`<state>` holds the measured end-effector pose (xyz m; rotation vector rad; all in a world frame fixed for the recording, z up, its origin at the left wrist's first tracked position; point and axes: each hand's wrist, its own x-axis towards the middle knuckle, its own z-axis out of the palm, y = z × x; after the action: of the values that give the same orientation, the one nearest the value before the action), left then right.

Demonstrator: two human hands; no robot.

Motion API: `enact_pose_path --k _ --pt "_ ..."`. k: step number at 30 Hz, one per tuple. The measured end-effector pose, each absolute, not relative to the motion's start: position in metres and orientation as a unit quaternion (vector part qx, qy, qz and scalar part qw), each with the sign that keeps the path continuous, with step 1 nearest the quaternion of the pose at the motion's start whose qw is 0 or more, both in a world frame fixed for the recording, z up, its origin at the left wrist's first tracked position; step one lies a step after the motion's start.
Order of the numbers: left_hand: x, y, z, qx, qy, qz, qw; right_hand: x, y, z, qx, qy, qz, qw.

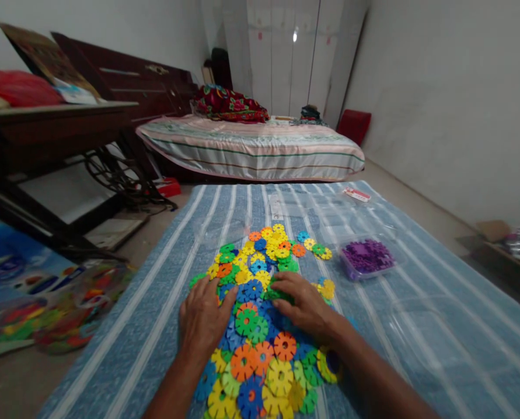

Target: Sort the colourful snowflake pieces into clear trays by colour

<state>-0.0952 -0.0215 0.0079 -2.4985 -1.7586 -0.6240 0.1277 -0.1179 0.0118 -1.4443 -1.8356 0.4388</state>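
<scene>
A spread pile of flat plastic snowflake discs [246, 320] in yellow, green, blue and orange lies in front of me on the striped cloth. My left hand [204, 314] rests at the pile's left side, thumb spread from the fingers, the fingertips among the discs. Across from it, my right hand [306, 302] reaches in from the right with bent, parted fingers over blue and green discs. Nothing shows gripped in either hand, though some fingertips are partly hidden. To the right of the pile stands a clear plastic box [369, 259] holding purple discs.
The blue-and-white striped cloth [155, 291] covers the table. A transparent lid or tray [421, 331] lies on the right, with more clear plastic containers [330, 215] at the back. A bed [251, 148] stands beyond; a treadle sewing-machine table [59, 125] is at left.
</scene>
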Motion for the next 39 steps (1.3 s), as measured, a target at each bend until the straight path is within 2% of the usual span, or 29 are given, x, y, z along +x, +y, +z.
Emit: enact_pose_path --k 5,11,15,23,30,35,39 --pt "-0.095 -0.017 -0.003 -0.809 -0.524 -0.263 -0.030 0.083 -0.142 0.038 -0.491 -0.794 0.183 0.310" --pt "-0.093 -0.013 -0.009 -0.801 -0.485 -0.347 -0.051 0.047 -0.163 0.039 -0.440 -0.867 0.099 0.211" --pt "-0.092 -0.014 -0.004 -0.800 -0.460 -0.375 -0.091 0.041 -0.155 0.032 -0.476 -0.860 0.054 0.174" --pt "-0.088 -0.023 0.006 -0.794 -0.443 -0.387 -0.152 0.089 -0.123 0.036 -0.639 -0.752 0.038 0.155" --pt "-0.087 -0.023 0.008 -0.797 -0.423 -0.398 -0.168 0.131 -0.156 0.050 -0.688 -0.702 0.020 0.185" --pt "-0.089 -0.015 0.005 -0.806 -0.402 -0.400 -0.169 0.160 -0.177 0.063 -0.718 -0.681 -0.015 0.145" --pt "-0.090 -0.007 -0.001 -0.810 -0.397 -0.401 -0.160 0.195 -0.186 0.074 -0.772 -0.630 -0.051 0.067"
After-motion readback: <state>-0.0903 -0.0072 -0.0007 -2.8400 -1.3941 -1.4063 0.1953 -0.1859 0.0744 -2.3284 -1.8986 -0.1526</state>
